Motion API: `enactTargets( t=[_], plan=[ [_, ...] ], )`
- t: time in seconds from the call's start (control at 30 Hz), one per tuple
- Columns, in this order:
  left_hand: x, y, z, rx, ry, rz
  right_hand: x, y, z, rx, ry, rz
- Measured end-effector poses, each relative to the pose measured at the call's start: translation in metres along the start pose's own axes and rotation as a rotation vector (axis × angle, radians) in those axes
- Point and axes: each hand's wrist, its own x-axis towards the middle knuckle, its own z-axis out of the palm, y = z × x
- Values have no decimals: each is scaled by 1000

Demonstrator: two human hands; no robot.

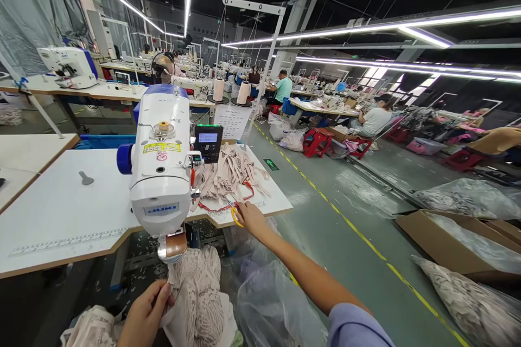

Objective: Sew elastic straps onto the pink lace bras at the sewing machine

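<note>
At the lower left my left hand (148,309) pinches the edge of a beige garment piece (199,293), which hangs bunched in front of the sewing machine (160,157). My right hand (250,217) reaches to the table's front edge, its fingers closed on yellow-handled scissors (236,216). The blades point toward a heap of beige fabric strips (230,173) on the white tabletop. A red cord (211,209) runs along the near side of that heap. The machine's arm end (173,246) is just above the garment.
Beside the machine stand a control panel (207,143) and a paper sheet (232,121), with thread cones (244,92) behind. Clear plastic bags (277,303) lie below my right arm. An open cardboard box (459,241) is on the floor at right. Other people sit at machines farther back.
</note>
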Motion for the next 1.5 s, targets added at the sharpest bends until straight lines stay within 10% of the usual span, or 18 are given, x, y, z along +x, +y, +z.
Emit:
enactTargets(
  t=[0.23,0.43,0.67,1.0,1.5],
  plan=[
    [2,-1,-5,55,11,2,-10,9,-25,78,-8,109],
    [-6,25,-7,26,65,-15,-111,22,-43,332,3,91],
    [-7,28,-3,-361,-56,-149,-201,-58,-23,616,-3,-317],
    [-17,36,-9,-214,-124,-98,-166,-123,-3,645,179,-467],
    [-12,34,-14,-116,-53,-53,-181,-112,9,1042,-36,-303]
  ],
)
